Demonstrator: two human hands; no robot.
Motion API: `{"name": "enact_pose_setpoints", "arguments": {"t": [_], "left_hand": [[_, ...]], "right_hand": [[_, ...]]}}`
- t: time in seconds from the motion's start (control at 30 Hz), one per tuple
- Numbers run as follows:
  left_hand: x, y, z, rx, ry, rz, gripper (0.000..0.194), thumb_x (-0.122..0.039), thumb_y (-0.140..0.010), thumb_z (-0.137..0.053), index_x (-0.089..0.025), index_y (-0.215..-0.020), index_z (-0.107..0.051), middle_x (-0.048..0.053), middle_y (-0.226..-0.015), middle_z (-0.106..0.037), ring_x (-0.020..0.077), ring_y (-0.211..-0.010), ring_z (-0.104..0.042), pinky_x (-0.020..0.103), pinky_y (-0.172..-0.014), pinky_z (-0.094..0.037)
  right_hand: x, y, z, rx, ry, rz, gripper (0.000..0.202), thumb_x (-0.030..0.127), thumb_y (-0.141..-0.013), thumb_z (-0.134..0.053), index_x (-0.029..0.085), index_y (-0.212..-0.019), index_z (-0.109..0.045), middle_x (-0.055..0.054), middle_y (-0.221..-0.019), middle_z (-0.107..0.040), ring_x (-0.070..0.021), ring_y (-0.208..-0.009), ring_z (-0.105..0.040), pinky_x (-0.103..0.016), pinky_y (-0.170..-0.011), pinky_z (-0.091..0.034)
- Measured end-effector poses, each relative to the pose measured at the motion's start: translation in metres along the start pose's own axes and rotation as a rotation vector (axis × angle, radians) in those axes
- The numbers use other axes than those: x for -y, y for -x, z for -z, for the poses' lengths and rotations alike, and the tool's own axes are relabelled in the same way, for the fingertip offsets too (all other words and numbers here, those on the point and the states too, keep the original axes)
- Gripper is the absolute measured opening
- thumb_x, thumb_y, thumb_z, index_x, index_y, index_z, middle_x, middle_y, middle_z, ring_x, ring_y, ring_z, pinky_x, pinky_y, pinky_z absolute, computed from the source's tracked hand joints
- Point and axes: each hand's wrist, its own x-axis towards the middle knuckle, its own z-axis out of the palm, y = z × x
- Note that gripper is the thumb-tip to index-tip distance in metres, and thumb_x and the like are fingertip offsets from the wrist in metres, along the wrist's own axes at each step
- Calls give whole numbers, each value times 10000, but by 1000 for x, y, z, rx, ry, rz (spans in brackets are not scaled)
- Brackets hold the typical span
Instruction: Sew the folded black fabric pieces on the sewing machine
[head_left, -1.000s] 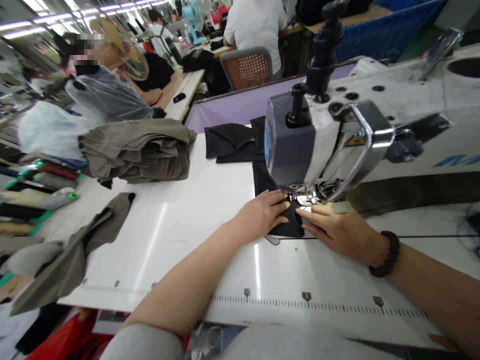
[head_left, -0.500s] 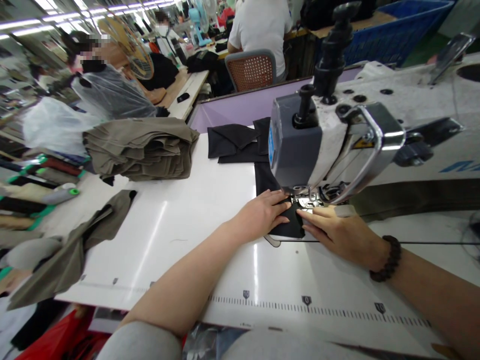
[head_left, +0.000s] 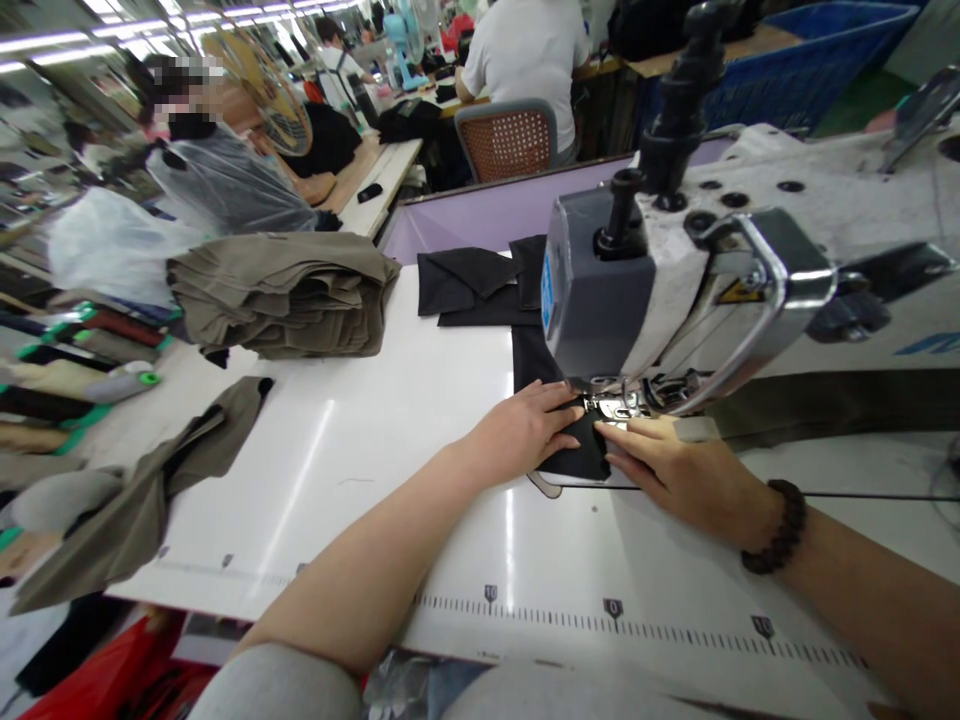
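Note:
Black fabric (head_left: pixel 574 458) lies on the white table under the needle area of a sewing machine (head_left: pixel 600 270). My left hand (head_left: pixel 525 430) rests on the fabric's left part, palm down, fingers spread and pointing at the presser foot (head_left: pixel 592 402). From the right, my right hand (head_left: pixel 667 455) touches the fabric's right edge with its fingertips, its fingers stretched out beside the metal needle plate (head_left: pixel 622 408). A pale wrap is on one of its fingers, and a dark beaded bracelet (head_left: pixel 776 525) on the wrist.
Folded black pieces (head_left: pixel 469 285) lie behind the fabric. A brown-grey cloth stack (head_left: pixel 285 295) stands at the back left, a loose cloth (head_left: pixel 150 500) and thread spools (head_left: pixel 90 370) further left. Olive fabric (head_left: pixel 825 408) lies under the machine arm. A person (head_left: pixel 525 60) sits beyond a purple panel.
Both hands keep their places on the black fabric. The view has shifted slightly, and the machine's head appears a little further right.

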Motion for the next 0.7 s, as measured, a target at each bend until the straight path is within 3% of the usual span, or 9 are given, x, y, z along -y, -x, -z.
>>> {"name": "enact_pose_setpoints", "arguments": {"t": [0.27,0.7], "left_hand": [[3,1,-3,-26,-19,-16,335,-307,-866,-511,-102,-1128,-553,136,-1223,-535,243,-1190,-455,403,-1004,-371],[5,-2,0,-24,-42,-8,323,-286,-863,-520,-95,-1121,-554,132,-1186,-556,236,-1164,-475,392,-962,-410]], "right_hand": [[0,-1,0,20,-2,-2,295,244,-860,-436,161,-1079,-616,-108,-985,-659,-198,-822,-621,-298,-655,-503],[0,1,-4,-9,52,-25,308,268,-863,-440,184,-1107,-608,-93,-952,-666,-184,-754,-620,-258,-546,-467]]}}
